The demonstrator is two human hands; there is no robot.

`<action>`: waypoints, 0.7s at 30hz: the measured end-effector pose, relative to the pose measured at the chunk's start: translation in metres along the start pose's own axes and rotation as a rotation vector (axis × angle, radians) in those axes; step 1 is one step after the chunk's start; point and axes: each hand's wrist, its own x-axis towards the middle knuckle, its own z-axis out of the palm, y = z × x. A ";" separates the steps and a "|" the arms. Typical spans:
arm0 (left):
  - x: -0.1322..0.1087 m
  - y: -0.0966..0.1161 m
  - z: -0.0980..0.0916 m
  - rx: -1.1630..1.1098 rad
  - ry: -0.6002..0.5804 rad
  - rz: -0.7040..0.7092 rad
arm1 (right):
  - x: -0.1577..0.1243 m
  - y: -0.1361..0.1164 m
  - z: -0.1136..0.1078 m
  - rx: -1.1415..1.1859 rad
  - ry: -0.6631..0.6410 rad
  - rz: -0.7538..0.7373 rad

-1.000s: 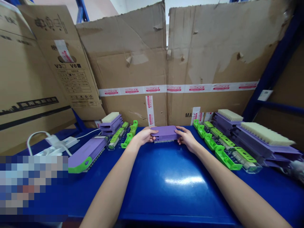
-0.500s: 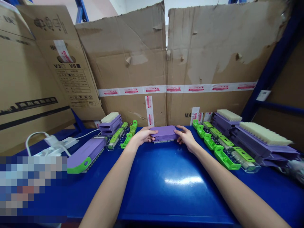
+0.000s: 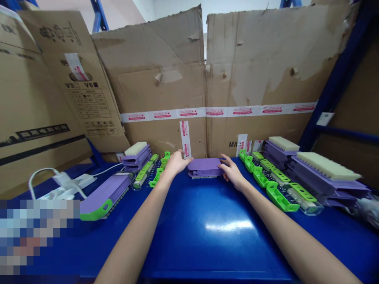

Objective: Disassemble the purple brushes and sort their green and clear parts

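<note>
A purple brush, flat-topped with bristles along its underside, lies on the blue tabletop at the middle back. At its right end, my right hand has thumb and fingers closed about the corner, the index finger lifted. My left hand is just off the brush's left end, thumb close to the corner and fingers apart, holding nothing. Green end caps in a row are nearest to the left hand. More green end caps stand right of the right hand.
Purple brush bodies with pale bristles are stacked at right, others at left. Clear parts with lime inserts lie beside them. A purple brush with a green end and a white power strip are left. Cardboard walls the back.
My left hand has let go of the purple brush and moved a little up and left, uncovering its rounded left end. The right hand stays at the other end.
</note>
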 end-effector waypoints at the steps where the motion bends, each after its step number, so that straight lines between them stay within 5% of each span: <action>1: -0.002 0.001 -0.007 0.051 0.019 0.028 | 0.000 0.000 0.000 -0.003 0.000 0.001; 6: -0.029 -0.015 -0.062 0.390 0.083 0.041 | 0.001 0.000 -0.003 -0.006 -0.008 -0.011; 10: -0.061 -0.062 -0.113 0.679 0.203 -0.074 | 0.002 0.002 -0.004 -0.010 -0.018 -0.024; 13: -0.080 -0.106 -0.143 0.815 0.148 -0.213 | 0.003 0.002 -0.004 0.000 -0.021 -0.032; 17: -0.097 -0.144 -0.159 0.776 -0.059 -0.385 | 0.003 0.002 -0.005 -0.003 -0.019 -0.038; 21: -0.119 -0.143 -0.164 0.797 -0.123 -0.493 | 0.002 0.002 -0.005 -0.003 -0.013 -0.031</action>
